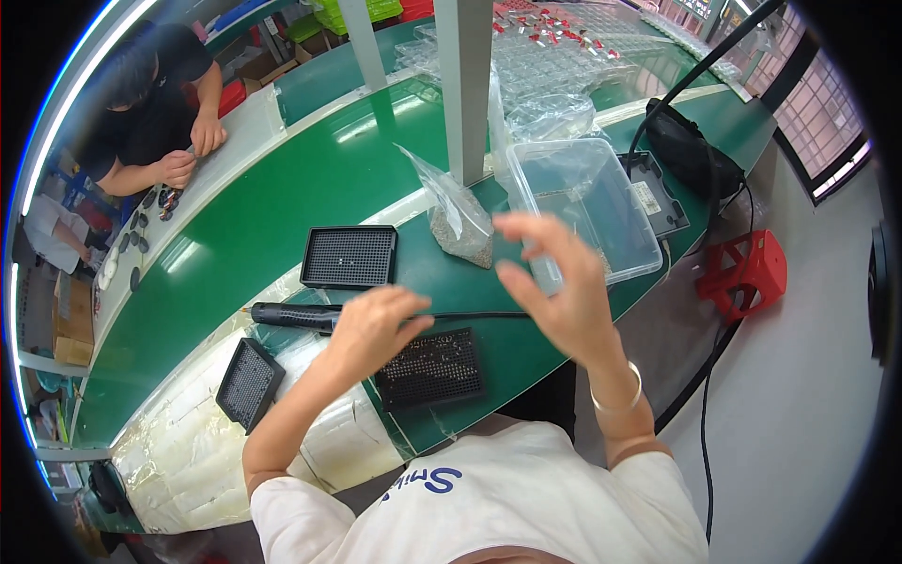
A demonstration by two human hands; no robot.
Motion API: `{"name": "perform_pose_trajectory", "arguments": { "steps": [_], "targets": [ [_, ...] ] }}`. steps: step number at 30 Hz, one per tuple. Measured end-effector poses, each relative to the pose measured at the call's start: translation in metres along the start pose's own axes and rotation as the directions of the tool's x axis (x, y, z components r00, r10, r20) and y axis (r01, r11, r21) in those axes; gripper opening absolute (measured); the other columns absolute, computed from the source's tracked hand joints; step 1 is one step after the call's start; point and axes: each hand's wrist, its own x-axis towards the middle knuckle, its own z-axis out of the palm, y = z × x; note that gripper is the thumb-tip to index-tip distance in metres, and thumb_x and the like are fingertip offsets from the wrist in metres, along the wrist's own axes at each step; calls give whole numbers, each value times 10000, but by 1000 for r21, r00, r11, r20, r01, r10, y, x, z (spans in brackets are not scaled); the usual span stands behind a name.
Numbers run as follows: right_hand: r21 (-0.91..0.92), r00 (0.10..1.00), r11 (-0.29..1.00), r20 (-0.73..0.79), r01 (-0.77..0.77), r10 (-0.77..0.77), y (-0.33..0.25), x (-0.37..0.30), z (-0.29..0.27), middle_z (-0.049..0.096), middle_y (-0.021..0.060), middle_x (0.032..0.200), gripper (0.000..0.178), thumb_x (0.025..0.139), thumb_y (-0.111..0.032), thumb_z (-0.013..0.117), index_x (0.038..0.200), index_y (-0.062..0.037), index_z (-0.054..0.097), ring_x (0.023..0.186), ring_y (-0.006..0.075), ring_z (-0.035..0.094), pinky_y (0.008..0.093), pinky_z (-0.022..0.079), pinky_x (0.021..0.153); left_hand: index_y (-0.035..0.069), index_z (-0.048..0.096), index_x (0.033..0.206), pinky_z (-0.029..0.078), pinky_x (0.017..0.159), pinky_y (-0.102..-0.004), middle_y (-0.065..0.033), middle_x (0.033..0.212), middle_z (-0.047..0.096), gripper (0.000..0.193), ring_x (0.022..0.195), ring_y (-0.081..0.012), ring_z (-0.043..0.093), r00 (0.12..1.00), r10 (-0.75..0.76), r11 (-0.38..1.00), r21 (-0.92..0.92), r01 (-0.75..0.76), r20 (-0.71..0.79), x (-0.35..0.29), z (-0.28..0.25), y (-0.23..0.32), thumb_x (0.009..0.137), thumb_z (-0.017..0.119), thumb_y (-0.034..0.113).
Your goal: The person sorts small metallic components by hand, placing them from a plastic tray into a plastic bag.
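My left hand point(374, 326) hovers over the upper left corner of a black perforated tray point(430, 371), fingers stretched out and nothing visible in them. Small shiny pieces sit in some of that tray's holes. To the right, my right hand point(567, 291) is raised with thumb and fingers apart, holding nothing. It covers the near left corner of a clear plastic bin point(620, 230). Between the hands and farther off stands a clear plastic bag point(458, 226) of small grainy parts. A second perforated tray point(349, 256) lies beyond my left hand.
A black pen-shaped power tool point(291, 317) with a cord lies left of my left hand. A third tray point(250, 383) rests by my left forearm. A grey post point(464, 94) rises behind the bag. A red stool point(742, 273) stands at right; a co-worker point(150, 103) works at far left.
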Motion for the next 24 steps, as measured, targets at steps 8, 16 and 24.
{"name": "perform_pose_trajectory", "arguments": {
  "steps": [8,16,24],
  "targets": [
    [-142,957,972,193,-189,215,56,77,32,654,79,774,218,771,-180,670,881,7,652,632,129,605,283,488,581,-29,604,879,527,595,-265,-82,777,622,293,679,-145,615,809,-556,463,-736,494,193,104,-3,-22,876,582,263],
    [171,867,891,365,-421,340,51,81,29,633,70,760,263,787,-223,672,878,21,631,632,103,598,239,509,512,-44,593,936,548,650,-275,-94,863,630,262,761,-145,629,847,-502,277,-895,350,176,95,16,-27,894,538,209],
    [42,883,945,370,-325,287,54,84,37,602,76,664,404,698,-368,727,725,3,571,561,126,604,249,500,491,-52,631,927,549,682,-290,-97,828,648,244,726,-141,632,845,-520,265,-918,296,123,88,16,-26,886,566,180]
  ]
}}
